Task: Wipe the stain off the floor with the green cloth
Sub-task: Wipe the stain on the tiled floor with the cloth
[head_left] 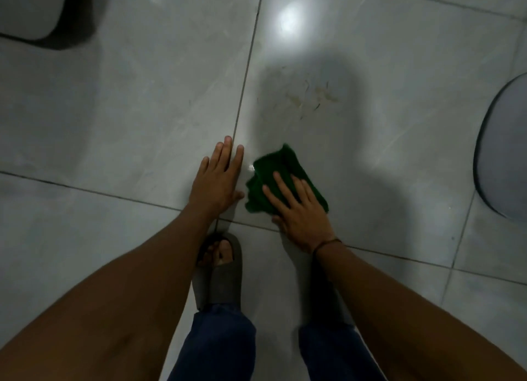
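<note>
Fingers (281,188) of the right hand (302,215) spread flat, pressing down on the green cloth (273,178), not curled around it. Cloth bunched on the tile just below the centre of the frame, long axis slanting from lower left to upper right. Left hand (216,181) planted open, palm down and holding nothing, just beside the cloth's left edge, fingertips along a dark grout line (245,78).

Stain (310,95) above the cloth, slightly to the right: faint brownish smears and thin streaks on the grey floor (114,109), apart from the cloth and lying in shadow. Right hand nearer to it than the left. Judged from this: wiping stroke still to reach the mark, a push of the cloth away from the body, toward the top of the frame.

Further out, one foot in a dark slipper (219,275) at lower centre, blue trouser legs (225,349) at the bottom edge. Bright glare spot (289,19) near the top.
</note>
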